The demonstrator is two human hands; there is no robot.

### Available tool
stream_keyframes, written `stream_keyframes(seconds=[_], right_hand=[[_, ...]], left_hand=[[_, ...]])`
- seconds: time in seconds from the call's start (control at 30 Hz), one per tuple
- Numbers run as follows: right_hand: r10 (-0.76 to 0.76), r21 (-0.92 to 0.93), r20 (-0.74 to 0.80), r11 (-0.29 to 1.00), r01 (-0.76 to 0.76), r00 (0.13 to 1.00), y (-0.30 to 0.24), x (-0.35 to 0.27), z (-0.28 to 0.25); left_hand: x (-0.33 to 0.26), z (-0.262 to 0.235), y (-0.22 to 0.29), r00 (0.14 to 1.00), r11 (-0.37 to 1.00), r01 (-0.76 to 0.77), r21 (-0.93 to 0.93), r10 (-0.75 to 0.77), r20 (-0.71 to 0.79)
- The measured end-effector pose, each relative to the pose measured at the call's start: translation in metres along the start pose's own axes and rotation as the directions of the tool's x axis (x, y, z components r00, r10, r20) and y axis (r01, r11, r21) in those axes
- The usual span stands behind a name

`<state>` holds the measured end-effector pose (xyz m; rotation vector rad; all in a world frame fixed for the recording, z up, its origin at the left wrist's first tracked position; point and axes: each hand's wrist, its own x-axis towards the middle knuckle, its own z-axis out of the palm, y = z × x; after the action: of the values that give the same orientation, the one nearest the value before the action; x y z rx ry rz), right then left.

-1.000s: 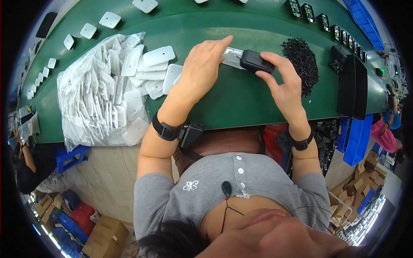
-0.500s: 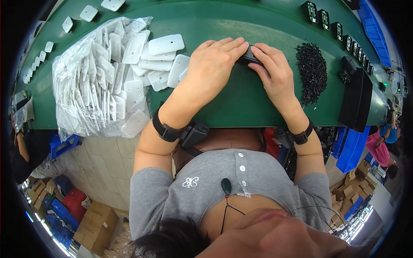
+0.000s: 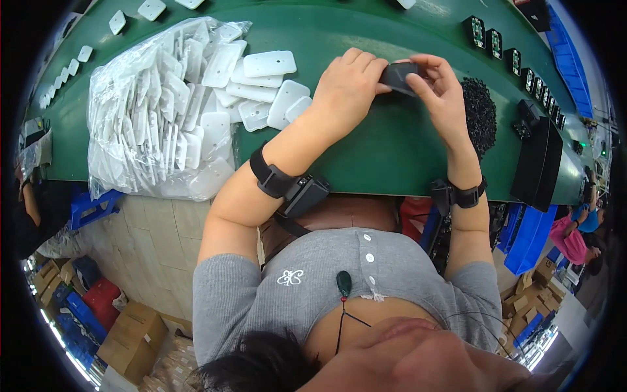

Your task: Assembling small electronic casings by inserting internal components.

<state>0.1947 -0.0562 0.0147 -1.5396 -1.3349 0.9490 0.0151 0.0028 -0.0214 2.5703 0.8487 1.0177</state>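
Between my two hands is a small black plastic housing (image 3: 400, 78), tilted so one broad dark face shows. My right hand (image 3: 441, 95) grips its right side, with the thumb on the near face and the fingers along the far edge. My left hand (image 3: 351, 86) is closed at the housing's left edge; its thumb touches there, and the curled fingers hide what else they hold. To the right of my right hand lies a heap of tiny black parts (image 3: 480, 117). Left of my left hand, loose white plastic plates (image 3: 269, 63) overlap one another.
A clear bag (image 3: 140, 130) full of white plates covers the left of the green table (image 3: 372, 153). Black housings with green circuit boards (image 3: 494, 44) line the far right. A long black box (image 3: 539, 157) stands at the right edge, near blue bins (image 3: 530, 238).
The housing lay low under my fingers and now is tipped up, its broad face in view. My right hand has shifted its grip, and my left fingers have curled in from lying extended.
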Motion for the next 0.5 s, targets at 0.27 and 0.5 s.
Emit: stream_keyframes(seconds=[0.27,0.5], right_hand=[[-0.128,0.248,-0.055,0.959,0.138,0.99,0.001,0.037,0.01],[-0.086,-0.168,0.016,0.982,0.088,0.996,0.014,0.151,-0.08]], left_hand=[[0.003,-0.014,-0.008,0.98,0.978,0.169,-0.123,-0.18,-0.089],[-0.008,-0.083,-0.008,0.947,0.844,0.294,0.448,-0.321,-0.017]])
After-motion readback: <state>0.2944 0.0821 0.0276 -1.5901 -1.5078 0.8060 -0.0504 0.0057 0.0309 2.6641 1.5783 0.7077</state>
